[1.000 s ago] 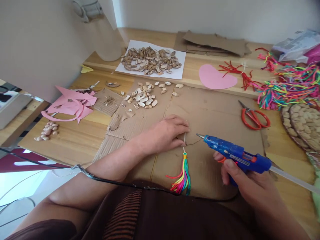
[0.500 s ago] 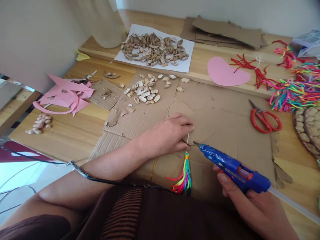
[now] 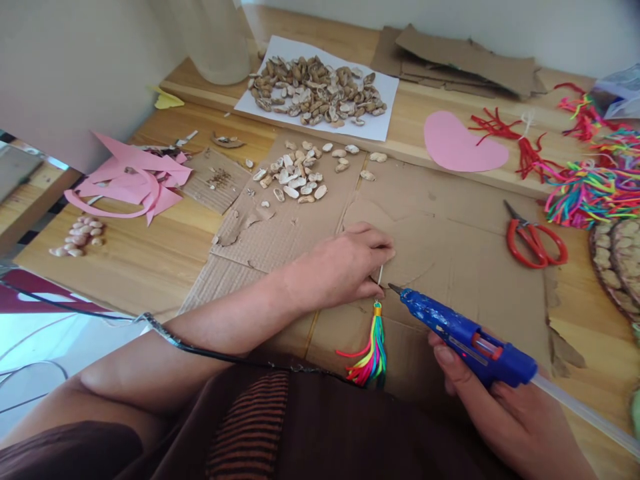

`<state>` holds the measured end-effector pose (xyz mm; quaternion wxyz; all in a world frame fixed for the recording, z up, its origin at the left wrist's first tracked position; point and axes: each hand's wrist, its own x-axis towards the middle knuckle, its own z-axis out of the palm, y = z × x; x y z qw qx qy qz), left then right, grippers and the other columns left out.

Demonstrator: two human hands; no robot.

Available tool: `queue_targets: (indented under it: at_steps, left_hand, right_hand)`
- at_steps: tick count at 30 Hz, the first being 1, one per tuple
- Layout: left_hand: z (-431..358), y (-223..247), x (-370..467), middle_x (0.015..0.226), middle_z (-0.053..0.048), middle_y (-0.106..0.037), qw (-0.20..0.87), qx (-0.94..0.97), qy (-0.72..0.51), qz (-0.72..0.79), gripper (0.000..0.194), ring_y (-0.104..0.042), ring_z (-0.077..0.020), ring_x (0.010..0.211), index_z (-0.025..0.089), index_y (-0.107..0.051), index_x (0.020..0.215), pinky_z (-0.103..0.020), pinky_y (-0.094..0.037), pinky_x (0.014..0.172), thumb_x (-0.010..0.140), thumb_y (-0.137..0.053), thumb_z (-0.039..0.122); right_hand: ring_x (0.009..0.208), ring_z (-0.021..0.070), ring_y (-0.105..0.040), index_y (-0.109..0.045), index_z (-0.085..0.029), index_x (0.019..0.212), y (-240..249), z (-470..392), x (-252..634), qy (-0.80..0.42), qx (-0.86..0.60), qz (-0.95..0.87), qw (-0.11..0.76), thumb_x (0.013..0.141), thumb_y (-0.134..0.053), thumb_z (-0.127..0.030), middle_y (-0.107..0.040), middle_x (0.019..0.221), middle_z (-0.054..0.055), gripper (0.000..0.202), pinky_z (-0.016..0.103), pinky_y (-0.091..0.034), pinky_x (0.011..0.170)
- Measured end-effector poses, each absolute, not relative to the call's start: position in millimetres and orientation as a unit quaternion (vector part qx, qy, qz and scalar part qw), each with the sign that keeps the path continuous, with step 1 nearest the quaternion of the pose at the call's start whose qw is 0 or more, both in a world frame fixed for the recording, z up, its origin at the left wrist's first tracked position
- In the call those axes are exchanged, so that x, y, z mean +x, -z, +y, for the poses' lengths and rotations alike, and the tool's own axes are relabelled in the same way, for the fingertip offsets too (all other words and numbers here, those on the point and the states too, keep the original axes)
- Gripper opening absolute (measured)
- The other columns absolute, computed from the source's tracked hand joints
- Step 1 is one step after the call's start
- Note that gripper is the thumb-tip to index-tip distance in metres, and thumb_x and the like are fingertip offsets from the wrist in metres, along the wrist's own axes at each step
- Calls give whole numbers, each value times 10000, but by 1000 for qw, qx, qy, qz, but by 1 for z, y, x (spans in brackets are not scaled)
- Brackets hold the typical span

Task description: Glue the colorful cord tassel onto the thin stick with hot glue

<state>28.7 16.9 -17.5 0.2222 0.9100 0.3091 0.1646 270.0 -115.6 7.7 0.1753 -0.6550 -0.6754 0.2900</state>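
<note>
Wooden table [image 3: 150, 267] under flattened cardboard [image 3: 450, 240] (pale wall behind)

The plastic glue gun [image 3: 463, 337] is blue with a red trigger. The yarn tassel [image 3: 371, 350] is striped rainbow: green, yellow, pink, blue. Far right, the paper heart [image 3: 463, 143] is pink, the metal scissors' [image 3: 535, 240] handles red. The corrugated cardboard sheet [image 3: 450, 233] is brown.

Light wooden table [image 3: 140, 267] | large flat brown cardboard sheet [image 3: 450, 240] centre | pink paper scraps [image 3: 130, 183] left | small pile of pale peanuts [image 3: 75, 237] far left | red-handled scissors [image 3: 535, 237] right
</note>
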Motion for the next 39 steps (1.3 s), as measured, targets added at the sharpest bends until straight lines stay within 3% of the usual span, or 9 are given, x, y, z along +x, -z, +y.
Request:
queue_targets:
  at_steps: [13,19,22,33,39]
  left_hand:
    - [16,17,28,1313,-110,-631,216,911,-163,310,485,-529,-268,1281,128,-661,1192,-396,-467,1114,783,-833,323]
    - [16,16,29,1318,-109,-629,220,911,-162,310,464,-536,-262,1275,140,-668,1176,-398,-474,1107,779,-838,313]
    - [16,15,29,1323,-110,-627,222,911,-158,310,465,-533,-260,1279,135,-666,1180,-395,-468,1113,785,-834,315]
    - [16,15,29,1330,-122,-621,213,913,-152,311,468,-522,-277,1288,105,-666,1183,-403,-477,1109,794,-822,313]
    - [16,15,29,1325,-123,-625,213,913,-151,312,454,-533,-275,1280,119,-671,1171,-404,-484,1098,789,-827,308]
  right_hand:
    - [753,278,-715,-730,-282,1076,-5,-119,276,-269,-675,-669,157,901,-596,-559,-754,914,80,354,361,-546,576]
    - [997,319,-708,-681,-294,1166,0,-128,293,-258,-624,-716,176,946,-560,-460,-736,1134,90,301,427,-584,803]
    - [1038,349,-698,-687,-298,1139,2,-132,300,-251,-625,-723,156,945,-547,-485,-726,1186,91,304,469,-584,828]
    - [712,245,-729,-734,-237,932,-19,-122,270,-230,-643,-716,141,948,-536,-486,-753,789,46,319,316,-579,617]
    - [687,239,-721,-724,-223,990,-15,-123,273,-241,-646,-711,136,947,-526,-501,-752,789,48,344,310,-571,593]
